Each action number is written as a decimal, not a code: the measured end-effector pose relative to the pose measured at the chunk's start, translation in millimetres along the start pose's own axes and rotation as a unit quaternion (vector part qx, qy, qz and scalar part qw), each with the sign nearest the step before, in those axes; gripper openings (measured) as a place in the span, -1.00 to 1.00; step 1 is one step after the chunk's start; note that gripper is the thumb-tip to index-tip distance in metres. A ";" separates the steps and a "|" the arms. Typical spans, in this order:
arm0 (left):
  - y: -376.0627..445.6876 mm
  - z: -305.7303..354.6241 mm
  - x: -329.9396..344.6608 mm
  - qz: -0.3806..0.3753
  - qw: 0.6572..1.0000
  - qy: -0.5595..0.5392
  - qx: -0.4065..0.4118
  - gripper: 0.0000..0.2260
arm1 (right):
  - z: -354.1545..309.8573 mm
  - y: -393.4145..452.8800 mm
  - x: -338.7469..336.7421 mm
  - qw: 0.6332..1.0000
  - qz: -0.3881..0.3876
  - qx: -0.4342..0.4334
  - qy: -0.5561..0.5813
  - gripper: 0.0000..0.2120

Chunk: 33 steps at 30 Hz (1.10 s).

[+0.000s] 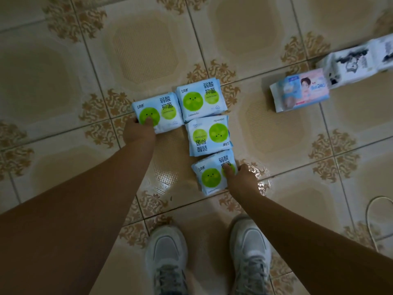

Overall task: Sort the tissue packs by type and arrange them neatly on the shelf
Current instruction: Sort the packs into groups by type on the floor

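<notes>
Tissue packs, four pale-blue plastic ones with green smiling circles, lie flat on the beige patterned tile floor (265, 128): the far pack (201, 101), the middle pack (208, 136), the left pack (157, 116) pinched in the left hand (139, 130) grip, and the near pack (213, 172) pinched in the right hand (242, 179) grip. Well apart at right lie a pink-and-blue pack (299, 90) and a black-and-white printed pack (357, 60). White sneakers (165, 252) stand below.

My arms are bare from my fingers back to the frame's edge, with no sleeves showing. My left hand (139, 133) and right hand (242, 179) wear no gloves. Below my fingers are my pale grey-white sneakers (167, 252) with mesh toes and grey laces.
</notes>
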<state>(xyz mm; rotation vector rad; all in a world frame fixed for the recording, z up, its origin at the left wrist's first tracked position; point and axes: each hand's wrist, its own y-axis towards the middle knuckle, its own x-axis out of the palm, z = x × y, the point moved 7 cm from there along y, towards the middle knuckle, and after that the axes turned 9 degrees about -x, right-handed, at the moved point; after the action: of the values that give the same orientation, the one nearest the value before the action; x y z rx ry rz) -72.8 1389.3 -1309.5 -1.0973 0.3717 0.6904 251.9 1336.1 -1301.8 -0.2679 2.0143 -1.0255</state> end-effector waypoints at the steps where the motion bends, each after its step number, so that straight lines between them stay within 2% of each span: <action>1: 0.0 3.7 3.8 -0.011 1.000 0.027 0.005 -0.61 | -1.0 0.0 -0.4 1.000 -0.006 0.002 -0.002 -0.40; 7: -40.8 13.6 -9.3 -0.002 0.975 0.220 0.006 -0.42 | -18.8 -25.1 -27.6 0.994 -0.022 0.012 -0.105 -0.28; 12: -133.6 58.7 -56.0 -0.024 0.960 0.255 0.111 -0.45 | -87.2 -84.3 -94.5 0.984 0.004 -0.087 -0.153 -0.38; 17: -229.6 168.6 -146.7 -0.025 0.928 0.312 0.203 -0.40 | -181.1 -191.6 -184.2 0.960 0.009 -0.197 -0.198 -0.41; 20: -306.6 256.3 -243.2 0.008 0.914 0.320 0.249 -0.41 | -251.6 -284.6 -252.2 0.933 0.006 -0.270 -0.239 -0.40; 23: -399.3 345.8 -365.7 0.037 0.920 0.282 0.268 -0.41 | -336.7 -396.7 -323.8 0.905 0.008 -0.344 -0.250 -0.37; 27: -532.9 442.1 -552.7 0.114 0.927 0.218 0.282 -0.43 | -470.3 -563.0 -424.0 0.837 0.053 -0.498 -0.223 -0.41; 31: -658.5 467.0 -740.9 0.270 0.905 0.143 0.297 -0.48 | -566.7 -722.0 -492.8 0.773 0.054 -0.614 -0.151 -0.44; 33: -717.0 453.1 -819.0 0.335 0.892 0.123 0.279 -0.49 | -593.8 -799.7 -506.0 0.723 0.046 -0.677 -0.131 -0.39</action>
<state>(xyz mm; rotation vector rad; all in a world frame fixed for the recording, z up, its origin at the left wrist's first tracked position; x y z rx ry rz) -217.9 1332.6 -140.7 -0.4820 1.1295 0.9670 -20.7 1419.7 -221.6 -0.9755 2.0878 0.7268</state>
